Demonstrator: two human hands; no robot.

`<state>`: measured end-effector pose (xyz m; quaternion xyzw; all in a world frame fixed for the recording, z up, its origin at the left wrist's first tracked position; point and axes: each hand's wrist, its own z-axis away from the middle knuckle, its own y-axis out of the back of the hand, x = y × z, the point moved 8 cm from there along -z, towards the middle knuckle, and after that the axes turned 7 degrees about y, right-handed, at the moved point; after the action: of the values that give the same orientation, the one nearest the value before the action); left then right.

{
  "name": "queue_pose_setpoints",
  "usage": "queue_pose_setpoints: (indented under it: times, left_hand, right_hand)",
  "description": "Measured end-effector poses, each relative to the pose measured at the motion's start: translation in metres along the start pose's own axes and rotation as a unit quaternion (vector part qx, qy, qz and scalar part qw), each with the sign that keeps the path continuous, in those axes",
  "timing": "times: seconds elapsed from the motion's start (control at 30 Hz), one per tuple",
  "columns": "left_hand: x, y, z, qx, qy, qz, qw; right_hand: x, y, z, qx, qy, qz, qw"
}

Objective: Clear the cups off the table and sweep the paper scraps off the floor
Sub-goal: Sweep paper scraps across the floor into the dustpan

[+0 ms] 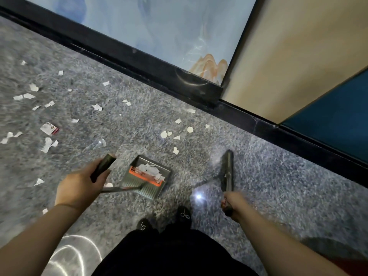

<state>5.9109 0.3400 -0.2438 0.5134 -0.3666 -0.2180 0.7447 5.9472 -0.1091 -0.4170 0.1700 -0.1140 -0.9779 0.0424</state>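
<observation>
My left hand point(79, 186) grips the dark handle point(103, 167) of a grey dustpan point(148, 176) that stands on the speckled floor in front of my feet, with an orange strip and several white paper scraps point(149, 169) inside it. My right hand point(234, 202) grips the dark handle of a broom point(228, 172), whose head is blurred to the right of the pan. Several white paper scraps point(47, 144) lie scattered over the floor to the left and beyond the pan, some round ones point(190, 129) near the wall. No cups are in view.
A black skirting point(139, 62) runs diagonally along a blue painted wall panel and a beige and teal wall at the right. A small red and white card point(49, 128) lies at the left. A clear plastic piece point(99, 144) lies beyond the pan. My black shoes point(184, 215) stand below.
</observation>
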Motion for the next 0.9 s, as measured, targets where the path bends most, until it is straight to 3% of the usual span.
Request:
queue_pose_setpoints:
  times: [0.13,0.33,0.47,0.67,0.9]
  left_hand:
    - [-0.003,0.006,-0.011,0.009,0.011,-0.002,1.0]
    - [-0.016,0.017,-0.036,0.029,0.007,0.006,1.0]
    - [-0.029,0.025,-0.054,0.039,0.012,0.004,0.999]
    - [-0.045,0.041,-0.073,0.055,0.015,0.016,0.998]
    - [-0.064,0.056,-0.085,0.078,0.019,0.034,0.996]
  right_hand:
    - [-0.016,-0.033,0.011,0.005,0.02,0.068,0.997]
    - [-0.025,-0.103,0.006,0.006,0.017,0.021,1.0]
    - [-0.046,-0.16,0.008,-0.039,0.081,0.066,0.994]
    - [-0.071,-0.227,0.008,-0.077,0.106,0.071,0.989]
    - [-0.12,-0.245,0.012,-0.131,0.143,0.114,0.974]
